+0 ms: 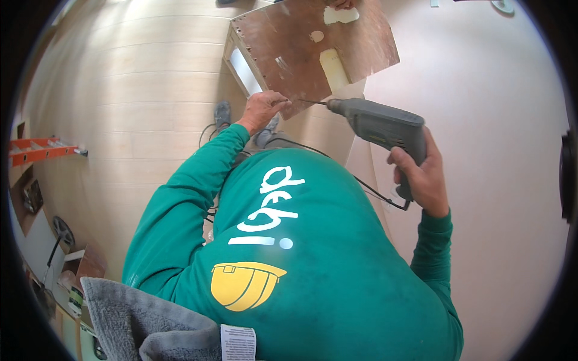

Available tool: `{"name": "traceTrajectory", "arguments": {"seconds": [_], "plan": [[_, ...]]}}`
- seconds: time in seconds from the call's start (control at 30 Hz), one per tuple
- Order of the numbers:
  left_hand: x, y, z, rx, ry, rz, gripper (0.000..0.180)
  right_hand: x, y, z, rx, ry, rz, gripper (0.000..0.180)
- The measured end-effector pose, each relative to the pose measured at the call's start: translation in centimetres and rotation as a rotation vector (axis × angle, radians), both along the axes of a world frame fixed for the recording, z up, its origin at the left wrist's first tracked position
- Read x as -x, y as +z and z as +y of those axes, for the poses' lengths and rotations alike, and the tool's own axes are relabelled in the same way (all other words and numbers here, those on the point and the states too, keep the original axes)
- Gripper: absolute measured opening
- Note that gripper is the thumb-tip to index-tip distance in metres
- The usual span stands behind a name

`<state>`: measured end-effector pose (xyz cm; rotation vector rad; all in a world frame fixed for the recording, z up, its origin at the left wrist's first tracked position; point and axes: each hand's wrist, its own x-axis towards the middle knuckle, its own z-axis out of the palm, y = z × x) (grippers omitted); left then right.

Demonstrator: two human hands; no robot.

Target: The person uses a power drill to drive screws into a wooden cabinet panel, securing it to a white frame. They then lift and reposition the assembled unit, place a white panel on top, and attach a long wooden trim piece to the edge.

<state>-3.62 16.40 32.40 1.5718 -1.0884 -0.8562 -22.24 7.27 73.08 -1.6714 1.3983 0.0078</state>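
Note:
My right hand (424,180) grips the handle of a dark grey corded power drill (385,122), which I hold level. Its long thin drill bit (312,101) points left, toward my other hand. My left hand (265,111) is closed in a pinch beside the near corner of a reddish-brown wooden panel (295,51); whatever its fingertips hold is too small to make out. The panel tops a box-like wooden piece with a pale side frame (238,63). Light patches and a row of small marks along its left edge show on the panel. The bit's tip appears close to the near corner.
Another person's hand (345,3) rests at the panel's far edge. The drill's black cord (370,188) runs down from the handle and across behind my body. An orange ladder (42,150) lies at the left on pale floor planks. A grey towel (144,322) hangs at the lower left.

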Motion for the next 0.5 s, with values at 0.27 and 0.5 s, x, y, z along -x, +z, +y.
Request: {"name": "traceTrajectory", "arguments": {"seconds": [0.27, 0.5], "plan": [[-3.6, -6.3, 7.2, -0.245, 0.583, 0.859, 0.041, 5.6, 0.0, -9.0, 0.069, 0.144, -0.003, 0.053], [9.3, -1.4, 19.4, -0.097, 1.221, 0.721, 0.037, 10.2, -4.9, -17.8, 0.058, 0.561, -0.021, 0.052]]}}
